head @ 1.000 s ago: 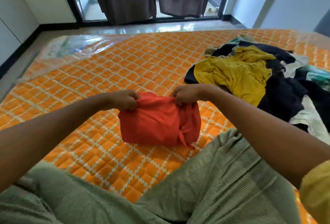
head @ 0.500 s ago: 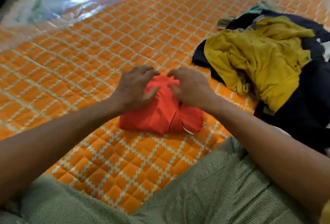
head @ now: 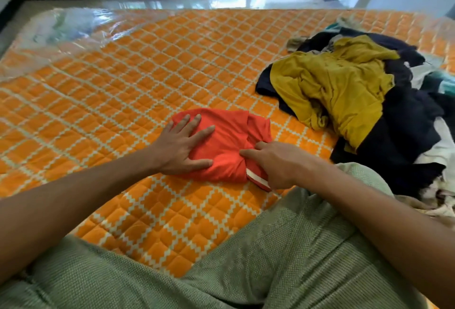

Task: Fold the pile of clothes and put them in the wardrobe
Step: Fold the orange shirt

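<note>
On the orange quilted bed (head: 123,74), just in front of the person's green-trousered knees (head: 270,247), lies the red garment (head: 229,141), now a compact folded bundle. A second ago both hands pinched its far edge and brought it over. Now the left hand (head: 179,146) lies flat on the bundle's left half, fingers straight and spread, pressing it down. The right hand (head: 278,163) has moved to the right edge, beside a white-striped hem that pokes out. Its fingers are bent against the cloth there, but whether they pinch it or only push it in cannot be told.

That shift suggests the last fold is made and only smoothing and tucking remain for this piece. The loose hem is the one thing likely to undo the bundle when it is lifted.

Most of the task is still ahead. The pile of clothes (head: 394,121) sits unfolded to the right, near the bundle but apart from it, with a mustard-yellow garment (head: 339,82) crumpled on top. No wardrobe is in view.
</note>
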